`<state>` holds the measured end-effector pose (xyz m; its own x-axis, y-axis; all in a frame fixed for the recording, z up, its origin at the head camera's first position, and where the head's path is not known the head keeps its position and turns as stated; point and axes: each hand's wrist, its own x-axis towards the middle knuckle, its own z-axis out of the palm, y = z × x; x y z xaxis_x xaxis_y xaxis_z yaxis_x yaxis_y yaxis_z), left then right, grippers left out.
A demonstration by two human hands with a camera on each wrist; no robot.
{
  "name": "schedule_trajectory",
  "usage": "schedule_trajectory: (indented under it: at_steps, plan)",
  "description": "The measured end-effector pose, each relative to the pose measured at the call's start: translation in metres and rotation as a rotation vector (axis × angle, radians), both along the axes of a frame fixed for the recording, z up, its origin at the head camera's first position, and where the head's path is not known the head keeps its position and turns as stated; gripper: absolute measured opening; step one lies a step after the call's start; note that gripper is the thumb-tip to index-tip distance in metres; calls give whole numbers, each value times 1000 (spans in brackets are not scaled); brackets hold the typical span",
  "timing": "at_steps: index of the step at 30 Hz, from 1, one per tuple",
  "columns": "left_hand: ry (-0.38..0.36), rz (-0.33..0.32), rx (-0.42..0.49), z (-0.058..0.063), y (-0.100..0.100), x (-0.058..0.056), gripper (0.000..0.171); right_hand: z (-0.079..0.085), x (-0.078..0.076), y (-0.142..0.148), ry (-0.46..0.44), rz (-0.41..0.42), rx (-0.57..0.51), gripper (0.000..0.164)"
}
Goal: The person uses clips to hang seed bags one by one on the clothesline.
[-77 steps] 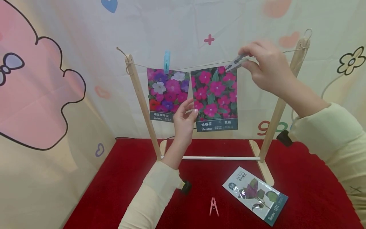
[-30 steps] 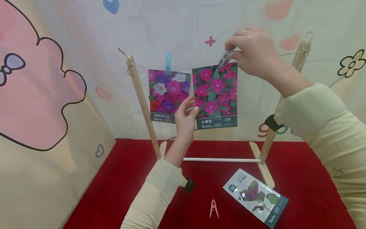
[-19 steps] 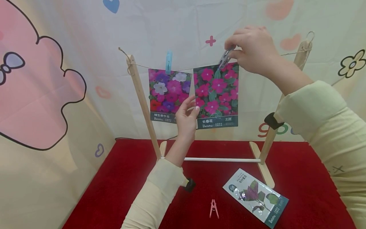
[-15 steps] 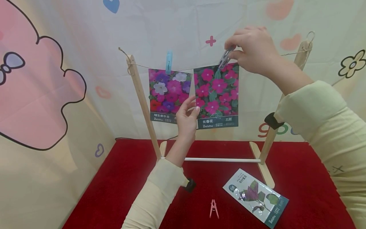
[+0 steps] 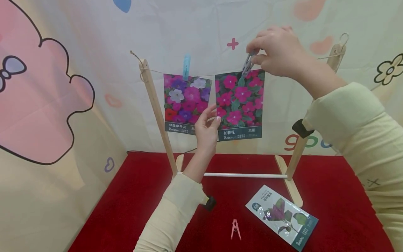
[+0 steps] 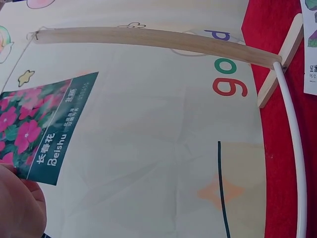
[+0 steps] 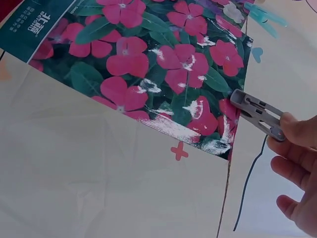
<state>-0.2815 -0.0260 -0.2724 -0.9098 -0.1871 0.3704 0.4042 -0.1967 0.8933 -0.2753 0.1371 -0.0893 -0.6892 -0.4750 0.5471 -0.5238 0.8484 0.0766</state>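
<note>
My left hand point(image 5: 206, 134) pinches the left edge of a seed packet point(image 5: 240, 101) with pink flowers, held up at the string point(image 5: 201, 75). Between the thumb and fingers of my right hand point(image 5: 280, 52) is a grey clothespin point(image 7: 257, 111), tilted, with its tip over the packet's top edge. In the right wrist view the string meets that edge close to the clothespin. To the left, a second seed packet point(image 5: 187, 99) with mixed flowers hangs from the string under a light blue clothespin point(image 5: 186, 67).
A wooden stand point(image 5: 155, 112) with a white crossbar point(image 5: 245, 175) carries the string. On the red cloth point(image 5: 132, 210) lie a pink clothespin point(image 5: 235, 229) and another seed packet point(image 5: 281, 217). A printed curtain point(image 5: 94, 140) forms the backdrop.
Since the earliest frame, my right hand has moved left with the grey clothespin, from near the packet's right corner towards the middle of its top edge. The left hand keeps its hold.
</note>
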Motion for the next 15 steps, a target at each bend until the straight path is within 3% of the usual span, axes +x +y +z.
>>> schedule_trajectory:
  at_steps: [6,15]
  plan:
    - [5,2,-1,-2,0,-1,35,0,-2,1,-43,-26,20,31]
    - [28,-32,-27,-8,-3,-2,35,-9,-5,5,3,57,-38,38]
